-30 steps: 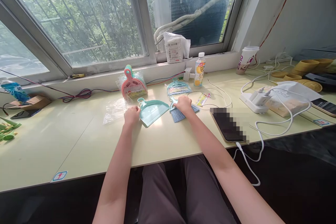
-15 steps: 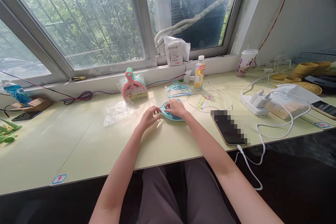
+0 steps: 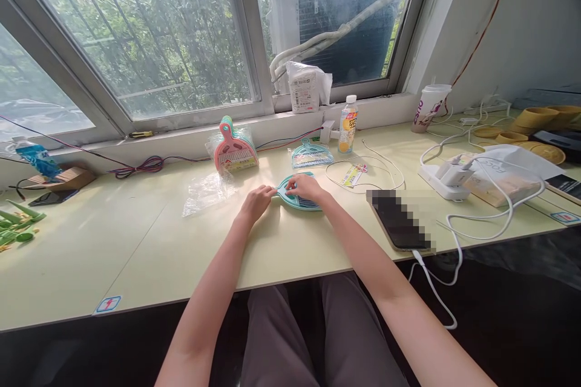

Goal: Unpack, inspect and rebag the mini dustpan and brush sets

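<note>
We have both hands on a small teal plastic dustpan that lies flat on the pale yellow-green laminate worktop, near its middle and straight ahead of us. Our left hand has its fingers curled round the tip of the pan's rounded handle, holding it lightly. Our right hand rests palm down on the pan, fingers spread and not closed, covering most of it. Below that hand we see the fine ribbed bristles of a blue-bristled brush nested in the smooth, fan-shaped pan. Just left of our left hand lies a crumpled clear plastic bag, glossy and creased. Further back, near the window sill, a pink plastic dustpan set stands upright in clear wrap, and a second teal dustpan set lies flat with a paper label across it. To the right a flat black phone lies on the worktop.
</note>
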The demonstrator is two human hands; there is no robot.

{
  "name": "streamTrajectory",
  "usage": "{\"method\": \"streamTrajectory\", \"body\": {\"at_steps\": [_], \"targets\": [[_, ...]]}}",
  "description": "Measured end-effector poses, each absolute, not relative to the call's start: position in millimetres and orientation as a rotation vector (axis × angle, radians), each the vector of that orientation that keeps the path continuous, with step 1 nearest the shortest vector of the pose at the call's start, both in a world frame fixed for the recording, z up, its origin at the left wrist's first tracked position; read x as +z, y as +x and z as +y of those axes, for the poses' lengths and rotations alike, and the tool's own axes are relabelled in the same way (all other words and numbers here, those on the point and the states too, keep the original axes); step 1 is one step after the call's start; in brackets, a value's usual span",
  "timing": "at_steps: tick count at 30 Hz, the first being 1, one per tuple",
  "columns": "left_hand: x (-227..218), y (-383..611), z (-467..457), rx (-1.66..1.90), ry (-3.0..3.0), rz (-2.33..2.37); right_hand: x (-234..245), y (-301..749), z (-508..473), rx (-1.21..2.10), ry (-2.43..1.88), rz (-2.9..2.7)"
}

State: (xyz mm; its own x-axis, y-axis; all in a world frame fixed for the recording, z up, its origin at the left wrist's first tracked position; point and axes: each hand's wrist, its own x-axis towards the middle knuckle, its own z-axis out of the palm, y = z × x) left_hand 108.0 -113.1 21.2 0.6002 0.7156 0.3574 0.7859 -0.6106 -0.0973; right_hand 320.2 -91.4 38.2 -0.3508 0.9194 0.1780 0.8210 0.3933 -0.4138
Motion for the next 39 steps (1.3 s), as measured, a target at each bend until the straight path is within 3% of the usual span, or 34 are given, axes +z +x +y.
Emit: {"method": "streamTrajectory", "body": {"at_steps": [16, 19, 23, 26, 29, 35, 39], "targets": [[15.6, 111.6, -112.7, -0.46, -2.596, -1.347, 40.0, 317.4, -95.0, 0.35, -1.566, -2.274], [17.3, 111.4, -113.8, -0.76, -2.531, -1.415, 42.0, 316.6, -98.0, 0.359, -1.549, -2.199], [27.4, 120.7, -114.6, -1.574, -2.357, -1.583, 47.6, 305.4, -101.1, 0.433, -1.552, -1.862], [31.0, 132.2, -116.5, -2.009, -2.708, -1.834, 48.0, 294.0, -101.9, 0.456, -1.51, -1.642], [28.1, 137.1, -116.8, -2.206, -2.926, -2.065, 45.4, 293.2, -101.0, 0.496, -1.455, -1.671], [27.9, 116.0, -106.5, -2.679, -2.191, -2.453, 33.3, 339.8, -86.0, -0.055, -1.934, -1.594], [31.9, 104.4, -102.9, -2.807, -1.951, -2.456, 19.9, 381.6, -70.0, -0.024, -2.32, -1.313]]}}
